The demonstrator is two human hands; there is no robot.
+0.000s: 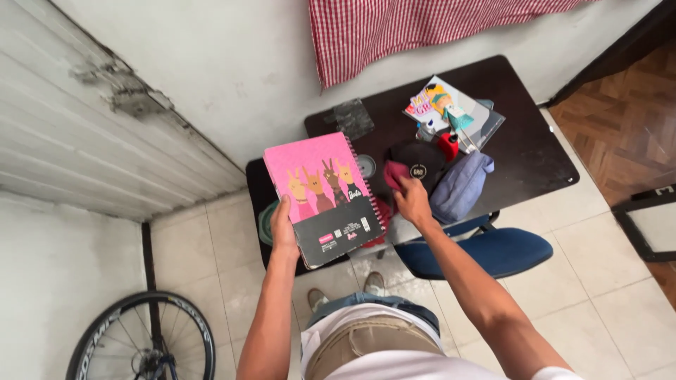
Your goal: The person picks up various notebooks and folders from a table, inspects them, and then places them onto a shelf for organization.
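Left hand (283, 229) clamps my pink notebook (324, 197) by its edge — right hand (412, 200) pinches the maroon cloth (394, 174) beside the black cap (421, 163); I'd lift it gently.

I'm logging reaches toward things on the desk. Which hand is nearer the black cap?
Right. The right hand touches the black cap at its near edge; the left hand is off to its left, holding the pink notebook.

We wear a white short-sleeved shirt, beige trousers with a blue denim layer showing at the waist, and grey shoes; both our forearms are bare, without watch or rings.
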